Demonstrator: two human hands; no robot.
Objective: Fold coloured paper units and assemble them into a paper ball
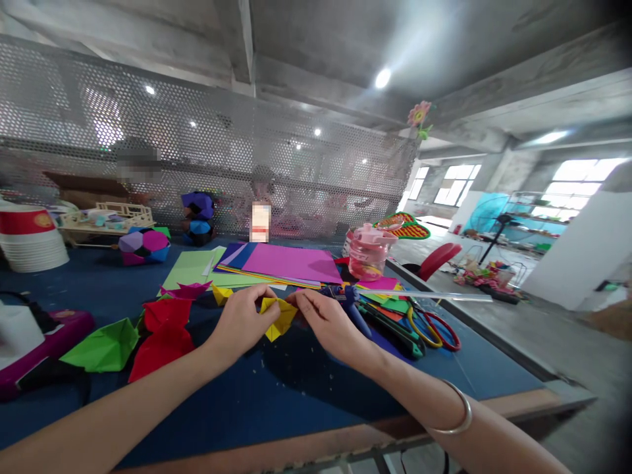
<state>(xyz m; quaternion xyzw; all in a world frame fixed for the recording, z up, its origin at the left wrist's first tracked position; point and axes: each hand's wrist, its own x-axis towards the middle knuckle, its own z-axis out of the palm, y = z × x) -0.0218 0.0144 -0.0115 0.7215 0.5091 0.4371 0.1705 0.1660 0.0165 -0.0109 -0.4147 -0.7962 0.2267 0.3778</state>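
Note:
A small piece of folded yellow paper (282,321) is held up just above the blue table (296,408). My left hand (243,320) pinches its left side between thumb and fingers. At its upper right corner, the fingertips of my right hand (330,324) are closed on the paper's edge. To the left lie folded red paper pieces (165,336), a green folded piece (105,345) and a magenta one (185,289). Another yellow folded piece (222,294) sits right behind my left hand.
Behind my hands lies a stack of coloured paper (296,263). A blue glue gun (353,306), a utility knife (395,332) and scissors (437,329) are at the right, near a pink jug (366,257). Paper cups (32,240) and a paper ball (145,246) stand left.

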